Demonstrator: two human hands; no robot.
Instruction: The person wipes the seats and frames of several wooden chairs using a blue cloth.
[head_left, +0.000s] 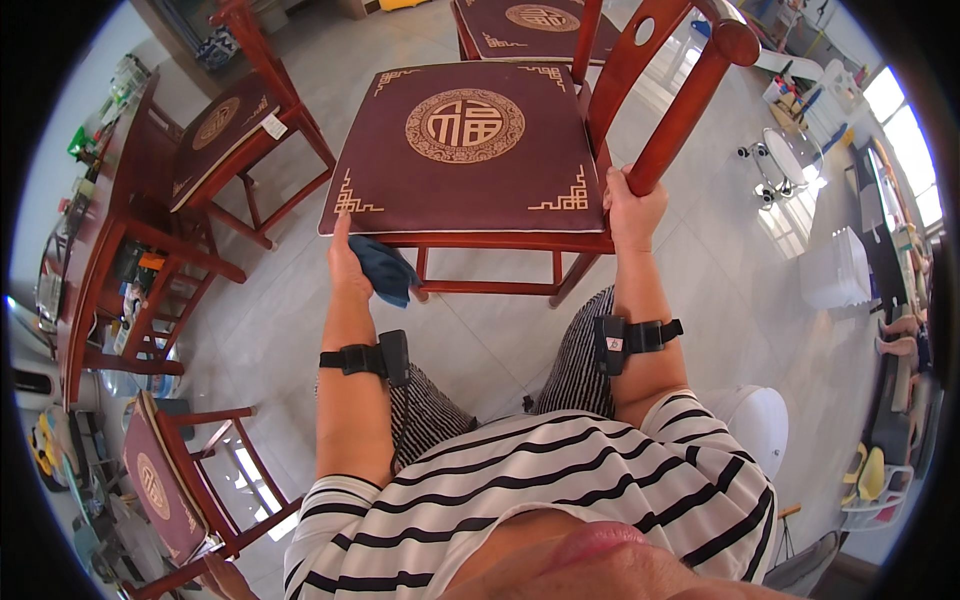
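A red wooden chair (487, 286) stands in front of me, its seat covered by a maroon cushion (360, 142) with a round gold emblem and gold corner patterns. My left hand (347, 259) is at the seat's near left corner, one finger reaching onto the cushion. Between that hand and the seat edge hangs a dark blue cloth (384, 274), held in the palm. My right hand (636, 210) is wrapped around the chair's wooden back frame (679, 124) at its lower end, beside the cushion. The fingers' undersides are hidden.
Further cushioned chairs stand behind (487, 22), at left (225, 142) and lower left (154, 480). What looks like another person's hand (225, 577) is by the lower-left chair. A red wooden table (97, 255) runs along the left. At right are a wheeled stool (784, 161) and white bin (832, 266).
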